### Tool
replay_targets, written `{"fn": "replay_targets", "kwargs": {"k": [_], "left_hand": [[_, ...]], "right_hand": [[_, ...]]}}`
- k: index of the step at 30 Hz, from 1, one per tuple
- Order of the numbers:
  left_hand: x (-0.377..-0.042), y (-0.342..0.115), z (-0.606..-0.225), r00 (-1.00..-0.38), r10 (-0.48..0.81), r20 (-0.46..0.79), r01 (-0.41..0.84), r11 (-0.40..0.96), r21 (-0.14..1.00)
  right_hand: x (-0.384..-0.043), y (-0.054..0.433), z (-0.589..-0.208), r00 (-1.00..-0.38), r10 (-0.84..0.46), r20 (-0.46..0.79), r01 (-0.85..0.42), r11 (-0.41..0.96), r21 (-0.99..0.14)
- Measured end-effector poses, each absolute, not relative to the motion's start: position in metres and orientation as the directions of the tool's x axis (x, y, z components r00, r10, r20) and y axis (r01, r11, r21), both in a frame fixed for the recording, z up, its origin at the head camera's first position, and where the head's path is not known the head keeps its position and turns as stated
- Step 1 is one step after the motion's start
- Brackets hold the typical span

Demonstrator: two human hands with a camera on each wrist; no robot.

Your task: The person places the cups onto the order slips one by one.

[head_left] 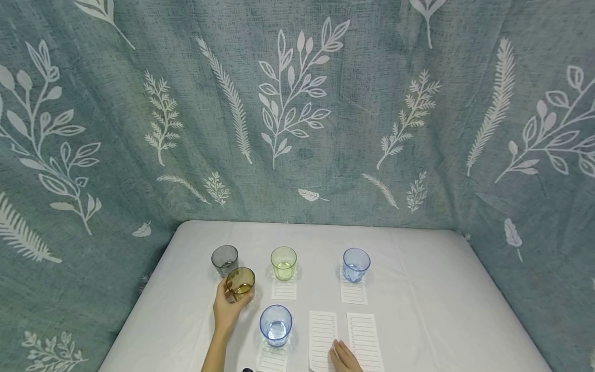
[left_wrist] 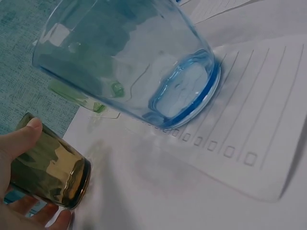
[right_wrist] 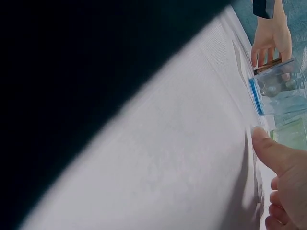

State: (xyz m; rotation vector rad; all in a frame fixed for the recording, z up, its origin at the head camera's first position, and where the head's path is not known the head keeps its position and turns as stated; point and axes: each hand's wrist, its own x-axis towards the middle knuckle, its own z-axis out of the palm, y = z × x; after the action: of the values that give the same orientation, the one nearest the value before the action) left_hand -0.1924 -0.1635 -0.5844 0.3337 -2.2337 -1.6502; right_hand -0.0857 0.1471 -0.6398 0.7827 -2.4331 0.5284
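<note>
In the head view my left hand [head_left: 226, 311] grips an amber glass [head_left: 241, 283] at the left of the table, thumb on one side and fingers on the other. The left wrist view shows the amber glass [left_wrist: 50, 165] between thumb and fingers. Just behind it stands a grey glass [head_left: 225, 260]. A blue glass [head_left: 276, 325] stands to the right of the left forearm, on a lined paper slip [head_left: 271, 359]. My right hand [head_left: 345, 357] rests at the front, its fingers by the inner edge of a long lined sheet [head_left: 323, 336], holding nothing.
Another long lined sheet [head_left: 364, 338] lies beside the right hand. Farther back, a green glass [head_left: 283, 263] and a second blue glass [head_left: 356, 265] stand on lined slips. A leaf-patterned curtain [head_left: 344, 155] hangs behind the white table [head_left: 432, 310].
</note>
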Motion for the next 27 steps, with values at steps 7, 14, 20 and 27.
{"fn": "replay_targets", "kwargs": {"k": [7, 14, 20, 27], "left_hand": [[-0.1923, -0.1618, -0.5831, -0.915, -0.386, 0.121, 0.008, 0.282, 0.959], [-0.1925, -0.1619, -0.582, -0.92, -0.377, 0.108, -0.001, 0.276, 0.961], [-0.1923, -0.1621, -0.5839, -0.92, -0.379, 0.101, -0.002, 0.262, 0.965], [-0.1902, -0.1618, -0.5825, -0.922, -0.369, 0.117, 0.017, 0.264, 0.964]], "right_hand": [[-0.082, 0.1407, -0.6329, -0.771, -0.42, 0.479, -0.584, 0.766, -0.269], [-0.0872, 0.1428, -0.633, -0.686, -0.456, 0.568, -0.648, 0.737, -0.192], [-0.0859, 0.1439, -0.6329, -0.709, -0.461, 0.533, -0.633, 0.75, -0.193], [-0.0838, 0.143, -0.6415, -0.726, -0.48, 0.492, -0.626, 0.758, -0.184]]}}
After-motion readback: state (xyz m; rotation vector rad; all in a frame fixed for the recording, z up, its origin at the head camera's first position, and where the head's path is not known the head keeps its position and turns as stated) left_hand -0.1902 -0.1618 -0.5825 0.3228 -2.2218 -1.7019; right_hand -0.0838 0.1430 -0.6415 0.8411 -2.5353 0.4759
